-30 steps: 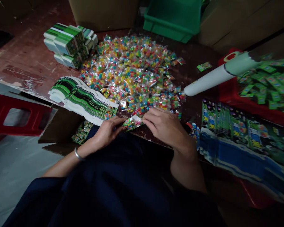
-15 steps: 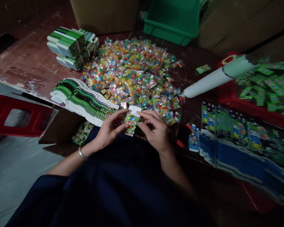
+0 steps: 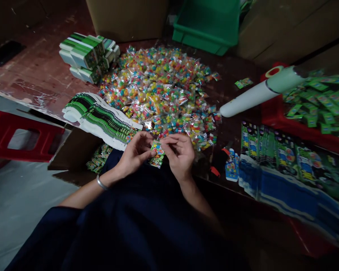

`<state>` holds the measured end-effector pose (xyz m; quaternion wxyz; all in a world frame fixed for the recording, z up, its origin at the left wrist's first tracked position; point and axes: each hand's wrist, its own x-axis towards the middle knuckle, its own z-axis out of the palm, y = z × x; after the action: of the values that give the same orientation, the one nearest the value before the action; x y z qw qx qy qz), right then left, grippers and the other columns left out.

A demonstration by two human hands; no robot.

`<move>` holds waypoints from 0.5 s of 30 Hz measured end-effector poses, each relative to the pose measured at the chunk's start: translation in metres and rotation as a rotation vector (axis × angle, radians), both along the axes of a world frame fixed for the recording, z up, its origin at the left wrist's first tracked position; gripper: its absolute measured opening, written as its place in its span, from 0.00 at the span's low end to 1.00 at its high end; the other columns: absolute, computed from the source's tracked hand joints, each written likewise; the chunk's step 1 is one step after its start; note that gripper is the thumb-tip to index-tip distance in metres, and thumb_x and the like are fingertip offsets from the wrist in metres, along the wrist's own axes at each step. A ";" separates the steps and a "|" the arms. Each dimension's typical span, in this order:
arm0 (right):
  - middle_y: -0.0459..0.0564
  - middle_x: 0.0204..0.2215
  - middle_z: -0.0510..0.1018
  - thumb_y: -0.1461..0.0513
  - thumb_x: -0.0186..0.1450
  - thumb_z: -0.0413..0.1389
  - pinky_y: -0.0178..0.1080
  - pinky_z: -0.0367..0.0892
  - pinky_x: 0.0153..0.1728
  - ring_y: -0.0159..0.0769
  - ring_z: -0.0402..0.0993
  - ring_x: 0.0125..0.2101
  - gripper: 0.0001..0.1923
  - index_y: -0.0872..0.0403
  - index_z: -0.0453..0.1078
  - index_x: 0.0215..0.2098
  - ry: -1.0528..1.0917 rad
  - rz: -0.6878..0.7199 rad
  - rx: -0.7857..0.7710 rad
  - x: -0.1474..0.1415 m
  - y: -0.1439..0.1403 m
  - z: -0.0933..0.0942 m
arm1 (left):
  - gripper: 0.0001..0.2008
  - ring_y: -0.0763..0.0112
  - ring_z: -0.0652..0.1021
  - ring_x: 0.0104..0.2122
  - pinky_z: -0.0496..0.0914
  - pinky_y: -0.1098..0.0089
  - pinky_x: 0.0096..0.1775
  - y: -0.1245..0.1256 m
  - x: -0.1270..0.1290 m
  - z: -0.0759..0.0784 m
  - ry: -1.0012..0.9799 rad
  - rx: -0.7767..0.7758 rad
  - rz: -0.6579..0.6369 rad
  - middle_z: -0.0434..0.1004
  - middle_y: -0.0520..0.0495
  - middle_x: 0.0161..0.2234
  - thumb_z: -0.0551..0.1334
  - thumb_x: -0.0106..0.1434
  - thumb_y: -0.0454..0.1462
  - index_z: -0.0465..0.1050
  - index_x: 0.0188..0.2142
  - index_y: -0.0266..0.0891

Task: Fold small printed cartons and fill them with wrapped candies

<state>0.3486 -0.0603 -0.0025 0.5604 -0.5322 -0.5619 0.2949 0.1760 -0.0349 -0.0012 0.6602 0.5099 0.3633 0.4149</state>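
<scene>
Between my two hands is a small green printed candy box (image 3: 157, 154), held upright near the table's front edge. My left hand (image 3: 138, 150) grips its left side, thumb across the front. My right hand (image 3: 179, 152) is closed at the box's top right corner, fingers bent over the upper end. The top flap is covered by these fingers. Just beyond lies a big heap of clear candy bags (image 3: 158, 94) filled with colourful sweets. A fanned row of flat green cartons (image 3: 104, 122) lies to the left of the heap.
Bundled cartons (image 3: 83, 54) are stacked at back left, a green bin (image 3: 206, 28) at the back. A white tube (image 3: 248, 98) slants beside a red crate (image 3: 274, 109) of green packets. Printed sheets (image 3: 282, 162) lie right. Below left, an open cardboard box (image 3: 70, 152) holds small packets.
The white top flap that stood up from the box is no longer visible. My right hand has moved slightly left and its fingers have closed over the top.
</scene>
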 end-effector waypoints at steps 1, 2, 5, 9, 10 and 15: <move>0.49 0.36 0.83 0.55 0.68 0.64 0.42 0.80 0.42 0.39 0.83 0.39 0.07 0.49 0.73 0.41 0.030 0.027 -0.025 0.000 0.001 0.001 | 0.22 0.71 0.76 0.37 0.75 0.72 0.38 0.000 0.000 0.000 0.007 0.010 0.006 0.72 0.48 0.40 0.73 0.61 0.42 0.65 0.47 0.42; 0.48 0.34 0.83 0.55 0.68 0.64 0.41 0.79 0.40 0.39 0.82 0.37 0.08 0.49 0.73 0.37 0.048 0.059 -0.053 0.000 0.003 0.003 | 0.21 0.71 0.76 0.37 0.76 0.72 0.38 0.000 -0.001 -0.001 0.019 0.022 0.006 0.72 0.48 0.41 0.73 0.62 0.41 0.65 0.48 0.42; 0.47 0.34 0.81 0.54 0.65 0.67 0.39 0.77 0.36 0.37 0.80 0.36 0.11 0.50 0.74 0.34 0.080 0.122 -0.162 0.004 0.010 0.009 | 0.19 0.72 0.77 0.37 0.78 0.71 0.39 -0.002 -0.003 0.001 0.067 0.086 0.012 0.73 0.47 0.43 0.71 0.65 0.39 0.65 0.49 0.42; 0.47 0.33 0.82 0.56 0.63 0.68 0.39 0.76 0.37 0.36 0.80 0.35 0.09 0.51 0.76 0.33 0.084 0.168 -0.226 0.013 0.022 0.015 | 0.17 0.69 0.78 0.40 0.78 0.70 0.42 -0.002 -0.006 0.005 0.135 0.164 0.011 0.75 0.46 0.44 0.69 0.66 0.38 0.67 0.52 0.41; 0.47 0.32 0.82 0.57 0.63 0.68 0.40 0.76 0.38 0.36 0.80 0.35 0.09 0.52 0.76 0.31 0.085 0.182 -0.220 0.014 0.024 0.015 | 0.18 0.69 0.78 0.40 0.79 0.69 0.42 -0.002 -0.007 0.006 0.147 0.171 0.002 0.75 0.45 0.45 0.69 0.66 0.38 0.68 0.52 0.40; 0.46 0.29 0.81 0.60 0.66 0.64 0.40 0.74 0.36 0.35 0.79 0.32 0.10 0.51 0.73 0.27 -0.029 0.188 -0.150 0.012 0.022 0.021 | 0.22 0.61 0.80 0.49 0.79 0.62 0.49 -0.002 -0.010 0.007 0.162 0.179 -0.055 0.78 0.37 0.55 0.68 0.68 0.37 0.70 0.60 0.39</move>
<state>0.3610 -0.0379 0.0185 0.4807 -0.5220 -0.5938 0.3794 0.1660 -0.0368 0.0058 0.5916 0.6085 0.3629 0.3848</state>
